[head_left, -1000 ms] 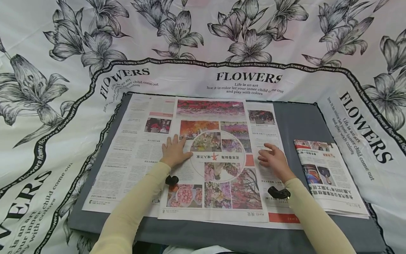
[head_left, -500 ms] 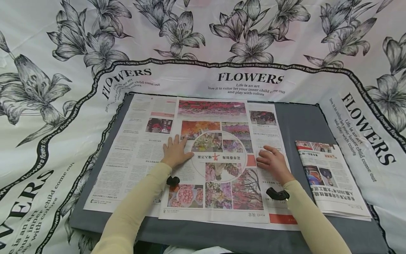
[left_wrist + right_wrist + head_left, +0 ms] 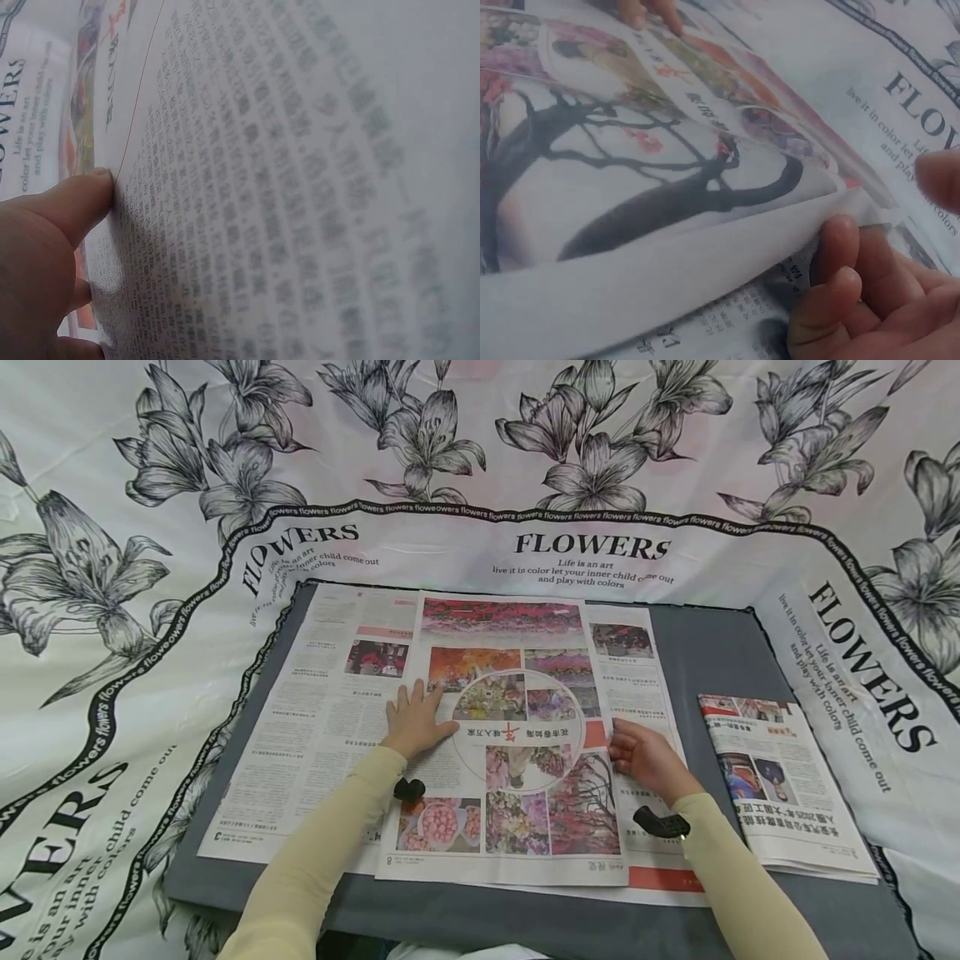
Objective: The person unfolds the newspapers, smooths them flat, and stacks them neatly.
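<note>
A newspaper sheet with colour flower photos and a white circle (image 3: 517,868) lies over a wider spread of newspaper (image 3: 262,777). My left hand (image 3: 414,722) rests flat on the printed sheet, fingers spread and thumb pointing at the circle; the left wrist view shows its thumb (image 3: 82,199) on the page. At the sheet's right edge is my right hand (image 3: 648,760). In the right wrist view its bent fingertips (image 3: 838,244) are right at the raised edge (image 3: 667,277) of the picture page, while the thumb (image 3: 939,180) stands apart from the paper.
A folded newspaper (image 3: 787,785) lies on the right of the grey table (image 3: 705,652). White cloth printed with flowers and lettering (image 3: 585,560) hangs around the table's back and sides. A dark band (image 3: 660,822) circles the right wrist.
My right hand has come down to the picture sheet's right edge, and its fingers have drawn closer together. That edge has lifted and shifted slightly left. My left hand stays in place.
</note>
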Motion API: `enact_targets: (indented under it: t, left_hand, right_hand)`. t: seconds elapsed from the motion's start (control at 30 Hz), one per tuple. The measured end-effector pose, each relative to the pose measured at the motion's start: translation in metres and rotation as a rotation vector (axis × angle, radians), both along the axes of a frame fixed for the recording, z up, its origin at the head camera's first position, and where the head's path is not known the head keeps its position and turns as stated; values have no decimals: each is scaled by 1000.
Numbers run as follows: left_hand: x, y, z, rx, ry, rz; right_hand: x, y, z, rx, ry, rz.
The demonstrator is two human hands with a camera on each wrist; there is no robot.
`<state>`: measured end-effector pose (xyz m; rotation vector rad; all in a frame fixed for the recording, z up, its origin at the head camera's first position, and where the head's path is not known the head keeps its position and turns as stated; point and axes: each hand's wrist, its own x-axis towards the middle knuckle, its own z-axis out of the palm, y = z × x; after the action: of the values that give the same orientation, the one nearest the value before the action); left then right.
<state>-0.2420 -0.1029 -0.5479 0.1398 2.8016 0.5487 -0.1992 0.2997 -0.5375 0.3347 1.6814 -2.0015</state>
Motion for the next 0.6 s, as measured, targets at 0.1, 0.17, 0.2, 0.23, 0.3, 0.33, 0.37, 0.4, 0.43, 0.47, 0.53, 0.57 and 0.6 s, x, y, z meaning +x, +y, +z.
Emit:
enact_targets:
  t: [0.1, 0.17, 0.2, 0.23, 0.3, 0.33, 0.37, 0.4, 0.43, 0.47, 0.53, 0.57, 0.6]
  left_hand:
    - [1, 1, 1, 7, 3, -1]
    - [1, 1, 1, 10, 6, 0]
    - [1, 1, 2, 12, 7, 2]
    - [1, 1, 2, 12, 6, 2]
    - [2, 1, 2, 13, 3, 3]
    - [1, 1, 2, 14, 0, 4]
    - [1, 1, 2, 13, -4, 3]
    - [1, 1, 3, 11, -6, 3]
    - [0, 1, 3, 15, -7, 5]
    - [0, 1, 4, 16, -10, 6]
    - [-2, 1, 5, 22, -11, 7]
    - [-2, 1, 6, 23, -9, 4]
    - [-3, 2, 7, 25, -6, 2]
  right_hand:
    - [3, 1, -1, 32, 42, 38]
    - [5, 2, -1, 45, 76, 76]
    - [5, 3, -2, 44, 87, 99]
    - [6, 3, -3, 29, 85, 112]
    - [7, 3, -5, -6, 73, 136]
    - [8, 3, -6, -20, 67, 153]
    - [9, 3, -7, -34, 57, 167]
    - [10, 3, -9, -38, 44, 169]
    - [11, 2, -10, -38, 39, 168]
    - [13, 2, -11, -29, 37, 171]
    - [16, 2, -14, -7, 39, 166]
    - [17, 1, -16, 7, 42, 158]
    - [19, 1, -17, 21, 44, 147]
